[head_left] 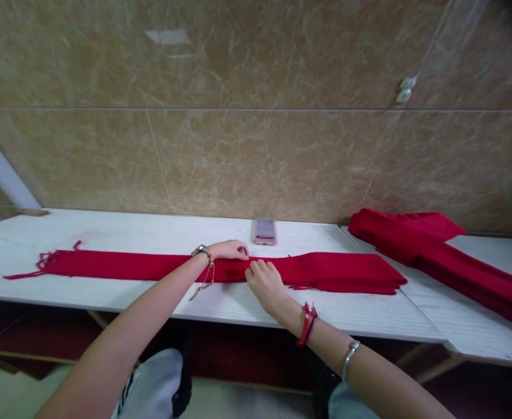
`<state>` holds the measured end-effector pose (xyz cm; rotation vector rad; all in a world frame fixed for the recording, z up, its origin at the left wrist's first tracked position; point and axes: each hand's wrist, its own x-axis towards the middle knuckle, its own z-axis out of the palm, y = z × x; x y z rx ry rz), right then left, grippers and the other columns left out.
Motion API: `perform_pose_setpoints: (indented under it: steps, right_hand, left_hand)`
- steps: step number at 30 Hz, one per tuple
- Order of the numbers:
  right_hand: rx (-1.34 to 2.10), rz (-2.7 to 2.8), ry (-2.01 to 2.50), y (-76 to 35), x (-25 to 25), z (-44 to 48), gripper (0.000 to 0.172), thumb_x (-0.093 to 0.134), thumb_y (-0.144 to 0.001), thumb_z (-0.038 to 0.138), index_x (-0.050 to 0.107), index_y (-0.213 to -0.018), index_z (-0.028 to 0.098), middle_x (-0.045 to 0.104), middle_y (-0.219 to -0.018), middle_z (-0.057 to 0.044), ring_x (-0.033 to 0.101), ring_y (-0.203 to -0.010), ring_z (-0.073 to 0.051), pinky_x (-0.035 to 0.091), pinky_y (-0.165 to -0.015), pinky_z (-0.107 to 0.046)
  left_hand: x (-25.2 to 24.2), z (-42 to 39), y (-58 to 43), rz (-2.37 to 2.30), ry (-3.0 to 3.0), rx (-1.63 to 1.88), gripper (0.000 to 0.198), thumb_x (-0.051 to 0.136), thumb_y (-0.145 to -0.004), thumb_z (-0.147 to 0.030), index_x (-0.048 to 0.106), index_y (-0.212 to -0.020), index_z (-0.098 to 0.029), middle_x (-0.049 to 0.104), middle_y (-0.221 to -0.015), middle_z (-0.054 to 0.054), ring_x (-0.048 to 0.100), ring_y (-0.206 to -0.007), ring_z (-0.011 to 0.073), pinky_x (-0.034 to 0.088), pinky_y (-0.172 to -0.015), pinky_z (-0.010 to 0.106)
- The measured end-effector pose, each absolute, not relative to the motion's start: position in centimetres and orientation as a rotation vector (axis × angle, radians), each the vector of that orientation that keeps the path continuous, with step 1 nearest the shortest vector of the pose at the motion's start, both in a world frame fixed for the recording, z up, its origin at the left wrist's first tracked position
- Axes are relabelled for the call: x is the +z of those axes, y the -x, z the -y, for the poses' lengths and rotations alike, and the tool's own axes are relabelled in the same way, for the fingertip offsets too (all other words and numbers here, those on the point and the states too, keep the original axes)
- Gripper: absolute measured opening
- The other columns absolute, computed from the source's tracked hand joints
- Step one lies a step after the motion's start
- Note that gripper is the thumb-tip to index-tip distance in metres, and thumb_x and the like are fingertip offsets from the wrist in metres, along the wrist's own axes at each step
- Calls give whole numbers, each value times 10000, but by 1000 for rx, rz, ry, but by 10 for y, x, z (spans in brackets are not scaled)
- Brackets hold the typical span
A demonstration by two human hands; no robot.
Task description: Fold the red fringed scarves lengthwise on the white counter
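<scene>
A long red scarf [125, 265] lies lengthwise across the white table, fringe spread loosely at its left end. Its right part is folded into layers, with some fringe poking out along the near edge. At the middle, my left hand [228, 250] is closed on the far edge of the scarf, thumb and fingers together. Just right of it, my right hand [265, 284] has its fingers curled onto the cloth from the near side. The fingertips of both hands are partly hidden.
Behind the scarf a phone [265, 231] lies on the white table [120, 230] near the marbled wall. More folded red scarves [430, 250] are heaped on the right, one reaching the right border. A wall socket [406, 89] is above. Dark shelving [247, 355] sits below the tabletop.
</scene>
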<state>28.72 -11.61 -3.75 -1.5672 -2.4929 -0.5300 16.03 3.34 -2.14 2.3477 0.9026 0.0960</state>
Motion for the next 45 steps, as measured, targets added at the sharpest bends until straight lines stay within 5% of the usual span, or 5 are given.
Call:
perform_pose_setpoints:
  steps: [10,23,30,36,45]
  right_hand:
    - [-503,2438,1674,-303,-9,120,291,332,-868,74,531,-1072,132,584,-955,-134,583,-820,-221,473,-633,-293]
    - [-618,1874,1887,-435,68,156,429,334,-851,118,500,-1232,226,492,-1156,-111,557,-920,-199,465,-673,-256]
    - [-461,1982,2055,-543,24,173,498,335,-820,58,469,-1280,197,596,-1030,-90,587,-877,-171,457,-728,-233]
    - [-393,2187,1895,-563,-13,176,538,379,-809,63,444,-1308,256,466,-1320,-87,540,-1064,-189,431,-879,-281]
    - [-276,1981,1844,-575,-19,163,601,332,-756,-4,394,-1331,161,621,-1138,-110,619,-951,-194,471,-818,-280]
  left_hand:
    - [-7,-28,-164,-812,-2066,373,335,602,-683,-472,590,-775,-150,593,-732,-3,494,-682,129,376,-635,244]
    - [118,2,-341,-555,-2090,429,245,605,-735,-260,589,-926,-107,623,-815,37,552,-677,113,424,-661,261]
    - [75,29,-431,-751,-2484,222,383,390,-863,-360,526,-1102,-93,618,-1039,124,566,-901,184,426,-777,287]
    - [20,68,-370,-781,-2857,209,777,516,-751,-558,262,-1377,-174,240,-1447,156,260,-1303,293,259,-1024,382]
    - [-7,90,-314,-908,-3103,93,683,452,-788,-153,174,-1411,-173,149,-1481,140,187,-1341,250,233,-1057,356]
